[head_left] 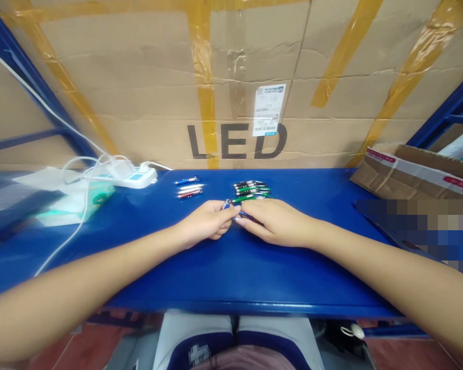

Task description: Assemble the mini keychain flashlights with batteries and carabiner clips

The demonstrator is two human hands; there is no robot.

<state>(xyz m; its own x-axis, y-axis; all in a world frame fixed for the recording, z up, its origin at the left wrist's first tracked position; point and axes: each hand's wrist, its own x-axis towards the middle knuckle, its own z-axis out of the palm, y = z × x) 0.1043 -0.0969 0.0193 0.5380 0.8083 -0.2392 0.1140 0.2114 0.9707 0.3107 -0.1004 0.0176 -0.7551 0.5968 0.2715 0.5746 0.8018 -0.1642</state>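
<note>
My left hand [208, 222] is closed in a pinch around a small blue pen-shaped metal tube [226, 204], whose end pokes out above the thumb. Fingertip to fingertip with it, my right hand [275, 220] is closed with a bit of blue metal showing at its fingers. Whether both hands grip the same tube, I cannot tell. Just beyond my right hand lies a pile of green and black pen-shaped tubes [250, 189]. A short row to the left holds a blue tube [187, 180], a silver one [191, 188] and a red one [190, 194].
Behind the blue tabletop [224, 277] rises a large taped cardboard box [146, 92] marked LED. At left are a white power strip [135, 177], its cables and a green-white packet [81, 198]. An open carton [416, 172] stands at right.
</note>
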